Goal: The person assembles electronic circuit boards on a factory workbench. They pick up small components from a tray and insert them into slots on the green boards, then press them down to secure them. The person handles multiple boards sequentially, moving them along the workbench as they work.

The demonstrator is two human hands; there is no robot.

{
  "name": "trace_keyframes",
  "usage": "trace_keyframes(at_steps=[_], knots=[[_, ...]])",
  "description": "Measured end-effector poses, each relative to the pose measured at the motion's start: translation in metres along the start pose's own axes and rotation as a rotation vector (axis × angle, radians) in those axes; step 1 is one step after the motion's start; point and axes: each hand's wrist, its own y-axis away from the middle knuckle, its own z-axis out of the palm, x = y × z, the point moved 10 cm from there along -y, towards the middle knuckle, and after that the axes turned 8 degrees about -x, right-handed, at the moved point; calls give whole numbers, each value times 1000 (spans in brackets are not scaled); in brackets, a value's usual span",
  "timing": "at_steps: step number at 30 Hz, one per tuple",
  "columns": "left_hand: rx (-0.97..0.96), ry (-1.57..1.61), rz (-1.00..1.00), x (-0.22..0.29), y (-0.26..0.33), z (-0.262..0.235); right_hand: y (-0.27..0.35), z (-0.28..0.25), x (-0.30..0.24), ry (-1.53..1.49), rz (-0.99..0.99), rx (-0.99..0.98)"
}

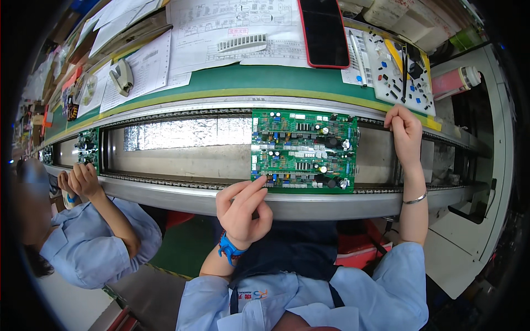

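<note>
A green circuit board panel [302, 144], crowded with small parts, lies across the conveyor rails in front of me. My left hand [244, 212] is at its near left corner. The index fingertip touches the board's edge beside a small dark part, and the other fingers are loosely bent and apart. To the right of the panel, my right hand [406, 129] rests over the far rail with its fingers curled closed. Whatever those fingers hold, if anything, is hidden. Just beyond them, dark tweezers [404, 74] lie on a white foam pad [389, 88] among scattered components.
The metal near rail [309, 207] runs across the front. Behind the line lie a phone [324, 33], printed papers [237, 22], a white component strip [242, 43] and a stapler [121, 77]. At left, a co-worker's hands [83, 179] are near another board [88, 148].
</note>
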Motion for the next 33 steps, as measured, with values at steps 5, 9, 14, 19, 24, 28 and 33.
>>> trace_keyframes(at_steps=[5, 9, 14, 19, 24, 28, 33], knots=[[-23, -3, 19, -1, -1, 3, 0, -1, -2, -20, -2, 5], [-39, 14, 22, 1, -3, 5, 0, 0, -2, -9, -5, 2], [-81, 21, 36, 7, -8, 7, 0, -1, -5, -6, -10, 4], [-90, 27, 60, 9, -11, 8, 12, 14, -49, 26, -315, -71], [-40, 0, 92, 11, -5, 2, 27, 52, -91, 201, -544, -311], [-5, -11, 101, 9, 0, 1, 31, 58, -91, 255, -551, -342], [-2, -27, 105, 9, 2, 1, 30, 59, -89, 252, -544, -346]])
